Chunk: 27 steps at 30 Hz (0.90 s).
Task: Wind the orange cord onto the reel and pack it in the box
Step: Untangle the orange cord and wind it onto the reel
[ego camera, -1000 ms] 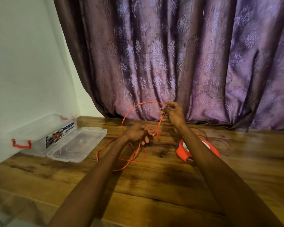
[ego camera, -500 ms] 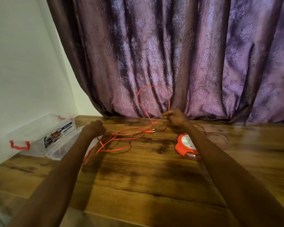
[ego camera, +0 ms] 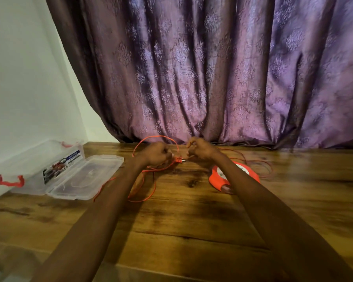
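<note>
Pinching orange cord [ego camera: 143, 181]: left hand [ego camera: 155, 154], right hand [ego camera: 200, 149].

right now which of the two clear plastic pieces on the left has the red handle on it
The deeper box against the wall: a red handle sits on its near end. The flat lid lying beside it, closer to the orange cord, shows none.

Tabletop [ego camera: 192, 231]: wood-grain planks, dark knots, semi-gloss sheen. Curtain [ego camera: 212, 68]: purple cloth with raised damask motif, slight satin lustre on folds. Storage box [ego camera: 39, 159] and its open lid [ego camera: 86, 178]: clear, smooth plastic; red plastic latch [ego camera: 9, 181]; printed paper label [ego camera: 63, 165]. Reel [ego camera: 218, 180]: orange plastic, smooth. Cord [ego camera: 151, 186]: thin orange, matt sheath. Wall [ego camera: 25, 78]: matt white.
</note>
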Each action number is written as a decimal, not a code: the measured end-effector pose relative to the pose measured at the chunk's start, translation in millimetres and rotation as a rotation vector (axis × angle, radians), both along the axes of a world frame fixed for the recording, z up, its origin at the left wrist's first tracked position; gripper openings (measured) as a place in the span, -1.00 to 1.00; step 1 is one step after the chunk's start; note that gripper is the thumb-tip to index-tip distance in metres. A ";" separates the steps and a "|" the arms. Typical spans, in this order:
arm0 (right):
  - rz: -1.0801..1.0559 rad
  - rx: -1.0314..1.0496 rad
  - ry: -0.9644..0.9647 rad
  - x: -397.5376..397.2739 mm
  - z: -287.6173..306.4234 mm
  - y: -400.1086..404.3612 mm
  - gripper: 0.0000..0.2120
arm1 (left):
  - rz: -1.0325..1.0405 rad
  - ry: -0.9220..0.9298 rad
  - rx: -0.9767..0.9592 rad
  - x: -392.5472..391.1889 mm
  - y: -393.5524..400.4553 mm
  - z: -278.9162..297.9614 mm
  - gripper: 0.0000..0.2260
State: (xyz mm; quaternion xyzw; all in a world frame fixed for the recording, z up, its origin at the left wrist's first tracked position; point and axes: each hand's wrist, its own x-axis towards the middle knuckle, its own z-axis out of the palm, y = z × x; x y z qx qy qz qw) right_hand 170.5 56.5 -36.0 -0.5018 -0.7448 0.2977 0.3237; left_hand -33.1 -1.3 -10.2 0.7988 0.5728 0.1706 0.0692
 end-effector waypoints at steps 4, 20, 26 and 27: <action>-0.085 0.112 -0.277 49.5 2.6 -5.6 -0.93 | -0.075 -0.200 -0.162 28.2 -3.4 -22.8 -0.79; -0.225 -0.396 -0.185 157.4 -6.5 -47.4 -0.69 | 0.150 -0.802 -0.617 131.8 -16.8 -60.7 -0.79; -0.221 -0.173 0.238 140.3 -8.4 -43.6 -0.72 | 0.120 -1.191 -0.500 118.3 -3.1 -59.3 -0.93; -0.235 -0.076 0.232 135.9 -5.3 -41.7 -0.68 | 0.105 -1.245 -0.480 114.9 -0.7 -58.6 -0.90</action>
